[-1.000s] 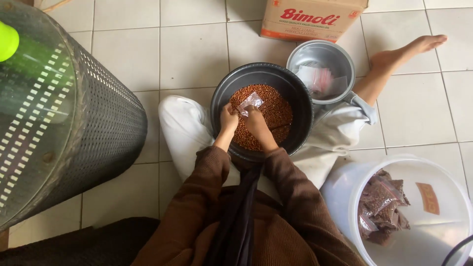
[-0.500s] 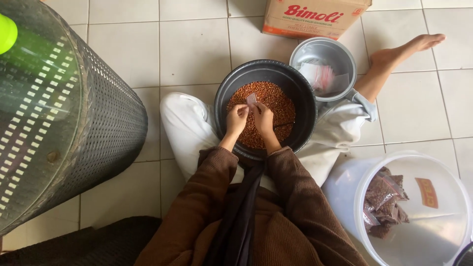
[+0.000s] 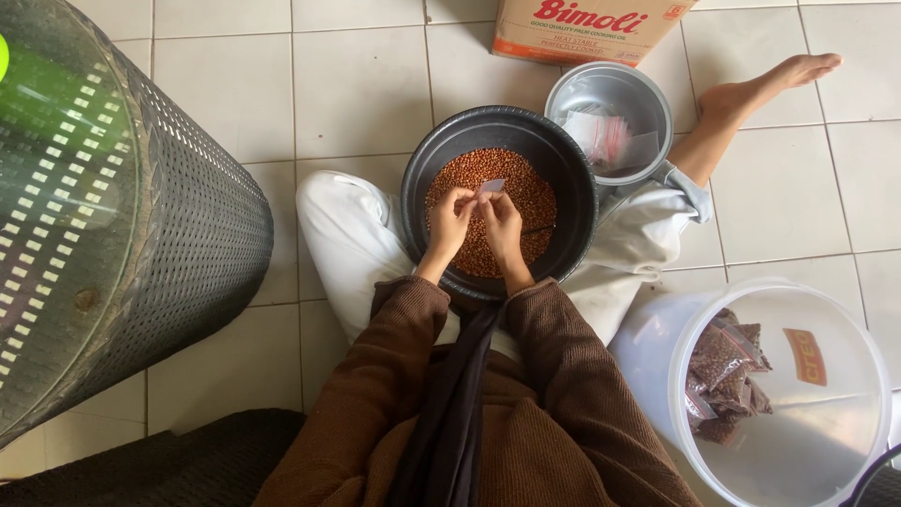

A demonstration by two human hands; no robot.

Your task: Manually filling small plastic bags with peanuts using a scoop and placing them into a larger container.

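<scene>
A black round basin rests on my lap, filled with reddish-brown peanuts. Over the nuts my left hand and my right hand pinch a small clear plastic bag between their fingertips, one hand on each side of it. The bag looks flat and small. My brown sleeves reach up from the bottom of the view.
A grey metal pot with empty plastic bags stands behind the basin. A white bucket with several filled nut packets sits at the right. A cardboard box is at the top, a perforated dark cylinder at the left.
The small bag has shifted from the left of the nut pile toward the middle, and both hands have closed in on it more tightly. The view has tilted slightly.
</scene>
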